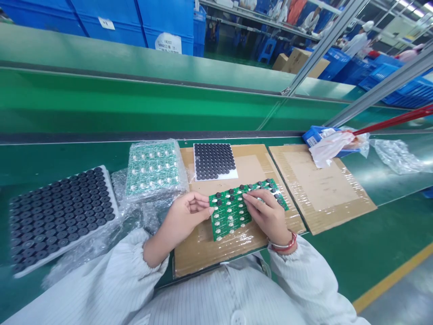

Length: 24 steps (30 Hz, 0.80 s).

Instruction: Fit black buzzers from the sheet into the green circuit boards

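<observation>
A green circuit board panel (pixel 223 220) with rows of white components lies over a tape-covered cardboard sheet (pixel 192 257). Black round parts (pixel 231 191) sit along its upper edge and on its right side. The thumb and fingers of my left hand (pixel 184 216) pinch the panel's left edge. My right hand (pixel 269 214) is over the middle of the panel, fingertips closed together at a component; whatever is between them is hidden. Just beyond the panel, a white foam sheet (pixel 232 174) carries rows of black round parts, with a gap at its lower right corner.
At left stands a larger foam tray (pixel 113 192) of black round parts. Bubble wrap (pixel 135 216) lies beside a wrapped stack of circuit boards (pixel 154 167). Another cardboard sheet (pixel 324 185) and a blue bin (pixel 309 135) with plastic bags are at right. Blue crates (pixel 165 20) line the back shelf.
</observation>
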Motion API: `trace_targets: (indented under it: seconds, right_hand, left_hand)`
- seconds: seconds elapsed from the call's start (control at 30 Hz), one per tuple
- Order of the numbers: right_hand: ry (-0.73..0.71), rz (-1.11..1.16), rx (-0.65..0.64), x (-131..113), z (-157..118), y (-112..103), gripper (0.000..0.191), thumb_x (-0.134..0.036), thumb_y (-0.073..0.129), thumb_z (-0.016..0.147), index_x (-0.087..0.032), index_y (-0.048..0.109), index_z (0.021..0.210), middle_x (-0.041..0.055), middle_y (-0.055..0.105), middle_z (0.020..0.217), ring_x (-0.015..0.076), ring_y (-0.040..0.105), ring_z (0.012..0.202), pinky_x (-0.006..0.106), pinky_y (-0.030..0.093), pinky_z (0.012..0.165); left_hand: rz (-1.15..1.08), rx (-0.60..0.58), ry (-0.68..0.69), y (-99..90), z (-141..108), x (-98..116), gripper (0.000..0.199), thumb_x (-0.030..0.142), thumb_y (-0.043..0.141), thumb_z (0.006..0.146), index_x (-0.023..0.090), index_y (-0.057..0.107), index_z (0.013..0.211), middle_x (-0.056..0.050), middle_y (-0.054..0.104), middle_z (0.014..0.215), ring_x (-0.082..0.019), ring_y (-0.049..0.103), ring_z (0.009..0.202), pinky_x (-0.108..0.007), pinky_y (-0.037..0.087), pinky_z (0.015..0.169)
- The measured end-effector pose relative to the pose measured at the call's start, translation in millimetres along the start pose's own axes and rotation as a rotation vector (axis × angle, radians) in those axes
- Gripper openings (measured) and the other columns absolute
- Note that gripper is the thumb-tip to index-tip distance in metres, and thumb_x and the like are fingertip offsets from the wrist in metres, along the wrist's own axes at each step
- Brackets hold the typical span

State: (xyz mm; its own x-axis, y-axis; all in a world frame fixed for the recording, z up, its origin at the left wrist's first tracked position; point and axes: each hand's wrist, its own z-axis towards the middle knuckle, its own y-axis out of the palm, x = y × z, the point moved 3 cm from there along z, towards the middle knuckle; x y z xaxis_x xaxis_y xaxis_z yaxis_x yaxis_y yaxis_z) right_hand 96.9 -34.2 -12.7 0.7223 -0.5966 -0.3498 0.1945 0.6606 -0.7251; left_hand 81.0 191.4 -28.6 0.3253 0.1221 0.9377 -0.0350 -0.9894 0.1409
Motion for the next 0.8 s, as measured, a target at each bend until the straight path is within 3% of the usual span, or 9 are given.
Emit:
trace_targets:
  seconds: [0.23, 0.37, 0.53, 0.67, 0.8]
  right_hand:
    - [0.051, 0.011, 0.046, -3.9, 1.9, 0.2, 0.027, -0.007, 0.058, 0.088, -0.023, 0.059, 0.109, 0.0041, 0.060, 0.095, 0.0185, 0.058, 0.087, 0.035, 0.052, 0.076]
    - [0.163, 0.071, 0.079, -1.0, -0.6, 0.3, 0.021, -0.012, 0.059, 0.088, -0.023, 0.058, 0.106, 0.0038, 0.062, 0.095, 0.0186, 0.060, 0.086, 0.034, 0.052, 0.076]
    - [0.388, 0.335, 0.153, 9.0, -11.1, 2.8, 0.026, -0.020, 0.064, 0.085, -0.022, 0.054, 0.108, 0.0049, 0.065, 0.094, 0.0206, 0.063, 0.089, 0.036, 0.051, 0.082]
    - [0.432, 0.474, 0.251, 12.4, -13.0, 1.6, 0.030, -0.019, 0.068, 0.081, -0.021, 0.052, 0.107, 0.0057, 0.067, 0.091, 0.0203, 0.063, 0.091, 0.038, 0.049, 0.088]
    - [0.487, 0.631, 0.303, 18.2, -13.1, -0.1, 0.031, -0.020, 0.071, 0.079, -0.021, 0.052, 0.104, 0.0058, 0.068, 0.088, 0.0198, 0.064, 0.087, 0.033, 0.054, 0.080]
  left_hand:
    - [0.002, 0.000, 0.015, 0.2, 1.3, -1.2, 0.025, 0.024, 0.075, 0.062, 0.016, 0.059, 0.079, 0.003, 0.061, 0.072, -0.007, 0.059, 0.069, -0.020, 0.050, 0.066]
    - [0.013, -0.010, 0.022, -0.4, 2.3, -2.5, 0.026, 0.026, 0.075, 0.062, 0.016, 0.059, 0.080, 0.002, 0.062, 0.074, -0.009, 0.060, 0.071, -0.022, 0.051, 0.067]
    - [0.020, -0.016, 0.033, -0.1, 2.1, -3.3, 0.025, 0.025, 0.074, 0.063, 0.015, 0.059, 0.080, 0.001, 0.062, 0.075, -0.010, 0.060, 0.071, -0.025, 0.051, 0.069]
    - [0.008, -0.024, 0.039, -0.3, 1.2, -4.5, 0.025, 0.022, 0.076, 0.061, 0.015, 0.060, 0.080, 0.001, 0.063, 0.075, -0.010, 0.060, 0.070, -0.025, 0.051, 0.069]
    - [-0.013, -0.022, 0.029, 0.1, 0.3, -4.1, 0.026, 0.020, 0.077, 0.059, 0.015, 0.060, 0.078, 0.002, 0.063, 0.072, -0.010, 0.060, 0.068, -0.024, 0.051, 0.068]
